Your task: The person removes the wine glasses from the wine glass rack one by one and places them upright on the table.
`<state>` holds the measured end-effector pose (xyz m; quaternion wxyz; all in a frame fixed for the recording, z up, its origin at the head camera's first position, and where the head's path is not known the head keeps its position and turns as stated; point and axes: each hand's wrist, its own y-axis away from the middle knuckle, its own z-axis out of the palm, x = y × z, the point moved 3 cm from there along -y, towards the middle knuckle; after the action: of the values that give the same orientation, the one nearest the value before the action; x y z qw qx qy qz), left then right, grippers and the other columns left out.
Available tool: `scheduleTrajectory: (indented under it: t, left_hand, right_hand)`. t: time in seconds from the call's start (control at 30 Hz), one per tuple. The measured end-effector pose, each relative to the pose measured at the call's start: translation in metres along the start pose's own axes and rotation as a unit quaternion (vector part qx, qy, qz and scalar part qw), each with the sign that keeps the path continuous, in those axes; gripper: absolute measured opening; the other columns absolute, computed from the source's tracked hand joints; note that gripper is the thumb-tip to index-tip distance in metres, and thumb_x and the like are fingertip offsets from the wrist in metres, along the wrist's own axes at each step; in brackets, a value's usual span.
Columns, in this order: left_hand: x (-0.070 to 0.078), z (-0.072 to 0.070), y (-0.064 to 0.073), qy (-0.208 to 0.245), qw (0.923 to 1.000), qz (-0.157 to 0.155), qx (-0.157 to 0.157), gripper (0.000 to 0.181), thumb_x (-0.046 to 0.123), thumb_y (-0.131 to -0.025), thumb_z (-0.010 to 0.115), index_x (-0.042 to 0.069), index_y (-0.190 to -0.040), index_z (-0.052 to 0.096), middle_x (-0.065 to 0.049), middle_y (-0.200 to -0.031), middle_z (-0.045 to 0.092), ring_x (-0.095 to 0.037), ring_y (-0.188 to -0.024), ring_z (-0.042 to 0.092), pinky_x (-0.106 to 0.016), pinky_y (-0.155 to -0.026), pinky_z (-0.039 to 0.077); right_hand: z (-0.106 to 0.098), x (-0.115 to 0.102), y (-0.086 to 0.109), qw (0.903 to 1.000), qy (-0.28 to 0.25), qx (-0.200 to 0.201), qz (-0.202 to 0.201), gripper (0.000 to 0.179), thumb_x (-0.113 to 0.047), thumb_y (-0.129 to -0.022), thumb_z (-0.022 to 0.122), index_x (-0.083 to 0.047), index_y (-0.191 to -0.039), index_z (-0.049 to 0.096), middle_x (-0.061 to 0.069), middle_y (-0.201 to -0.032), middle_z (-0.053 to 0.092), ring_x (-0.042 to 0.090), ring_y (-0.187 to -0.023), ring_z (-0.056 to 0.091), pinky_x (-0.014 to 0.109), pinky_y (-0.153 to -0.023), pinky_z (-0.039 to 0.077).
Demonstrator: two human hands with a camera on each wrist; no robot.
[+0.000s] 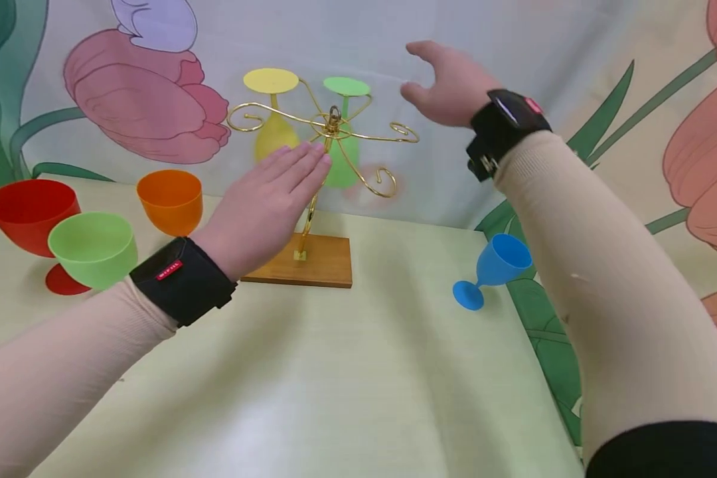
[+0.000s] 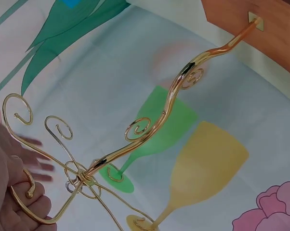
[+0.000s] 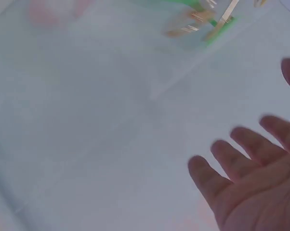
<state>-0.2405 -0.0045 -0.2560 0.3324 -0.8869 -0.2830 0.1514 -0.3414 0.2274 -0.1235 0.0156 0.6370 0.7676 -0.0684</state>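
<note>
A gold wire goblet rack (image 1: 332,126) with curled arms stands on a wooden base (image 1: 328,262). Upside down from its far arms hang a yellow goblet (image 1: 273,136) and a green goblet (image 1: 342,162). My left hand (image 1: 269,202) holds one near arm of the rack; in the left wrist view, the curled wire tip (image 2: 28,190) lies between thumb and fingers. Raised to the right of the rack, my right hand (image 1: 454,86) holds nothing, its thumb and fingers spread apart. The right wrist view shows that palm (image 3: 265,192) before the pale backdrop, the rack blurred at the top.
On the left of the pale table (image 1: 346,372) stand a red goblet (image 1: 32,212), a light green goblet (image 1: 92,249) and an orange goblet (image 1: 170,199). A blue goblet (image 1: 502,259) is near the right edge, under my right forearm. A flowered cloth (image 1: 514,40) hangs behind.
</note>
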Motion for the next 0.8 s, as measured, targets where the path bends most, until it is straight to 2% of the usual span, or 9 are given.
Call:
scheduleTrajectory:
  t: [0.13,0.23,0.33,0.43,0.57,0.7,0.8]
  left_hand:
    - [0.010,0.003,-0.008,-0.003,0.9999,0.007,-0.008,0.045,-0.003,-0.094,0.049,-0.008,-0.138,0.043,-0.024,-0.143,0.046,-0.032,-0.135,0.032,-0.048,-0.114,0.031]
    - [0.019,0.006,-0.014,-0.005,0.9998,0.011,-0.016,0.045,-0.002,-0.095,0.049,-0.007,-0.139,0.043,-0.024,-0.143,0.046,-0.032,-0.135,0.032,-0.047,-0.114,0.031]
    - [0.026,0.009,-0.017,-0.004,0.9998,0.010,-0.018,0.045,0.000,-0.095,0.049,-0.006,-0.139,0.044,-0.022,-0.143,0.046,-0.031,-0.135,0.032,-0.046,-0.114,0.030]
    - [0.029,0.010,-0.018,-0.002,0.9998,0.006,-0.018,0.045,0.001,-0.095,0.050,-0.005,-0.139,0.044,-0.021,-0.143,0.046,-0.030,-0.135,0.032,-0.045,-0.114,0.030]
    - [0.031,0.010,-0.018,-0.002,0.9998,0.000,-0.018,0.045,0.001,-0.095,0.050,-0.004,-0.139,0.044,-0.021,-0.143,0.047,-0.030,-0.135,0.033,-0.045,-0.114,0.030]
    - [0.033,0.011,-0.017,-0.005,0.9998,-0.003,-0.021,0.045,0.001,-0.095,0.050,-0.004,-0.140,0.044,-0.021,-0.144,0.046,-0.029,-0.135,0.032,-0.045,-0.114,0.031]
    - [0.033,0.012,-0.017,-0.005,0.9997,-0.005,-0.023,0.045,0.000,-0.095,0.049,-0.004,-0.140,0.044,-0.020,-0.145,0.045,-0.029,-0.135,0.032,-0.045,-0.114,0.030]
  right_hand:
    - [0.005,-0.027,-0.040,0.9961,0.065,-0.059,0.005,0.069,-0.048,-0.095,0.038,-0.020,-0.154,0.017,0.006,-0.157,0.025,0.021,-0.139,0.025,0.043,-0.115,0.028]
    - [0.022,-0.030,-0.061,0.9906,0.082,-0.109,0.011,0.071,-0.047,-0.094,0.040,-0.017,-0.154,0.018,0.007,-0.157,0.026,0.022,-0.138,0.026,0.040,-0.115,0.030]
    - [0.038,-0.028,-0.074,0.9847,0.091,-0.148,0.013,0.069,-0.038,-0.094,0.041,-0.015,-0.154,0.016,0.008,-0.157,0.024,0.022,-0.138,0.025,0.039,-0.115,0.029]
    - [0.048,-0.025,-0.082,0.9790,0.107,-0.174,0.001,0.067,-0.031,-0.095,0.040,-0.014,-0.154,0.014,0.008,-0.158,0.022,0.023,-0.140,0.020,0.040,-0.117,0.025]
    - [0.056,-0.021,-0.086,0.9739,0.122,-0.191,-0.017,0.065,-0.030,-0.097,0.039,-0.013,-0.154,0.014,0.009,-0.158,0.020,0.024,-0.141,0.016,0.040,-0.119,0.020]
    - [0.061,-0.017,-0.084,0.9776,0.109,-0.180,-0.016,0.058,-0.022,-0.100,0.035,-0.011,-0.153,0.017,0.012,-0.157,0.024,0.025,-0.141,0.019,0.041,-0.118,0.022]
    - [0.063,-0.012,-0.082,0.9807,0.093,-0.172,-0.003,0.052,-0.019,-0.103,0.029,-0.011,-0.153,0.018,0.012,-0.156,0.028,0.024,-0.136,0.029,0.036,-0.112,0.031]
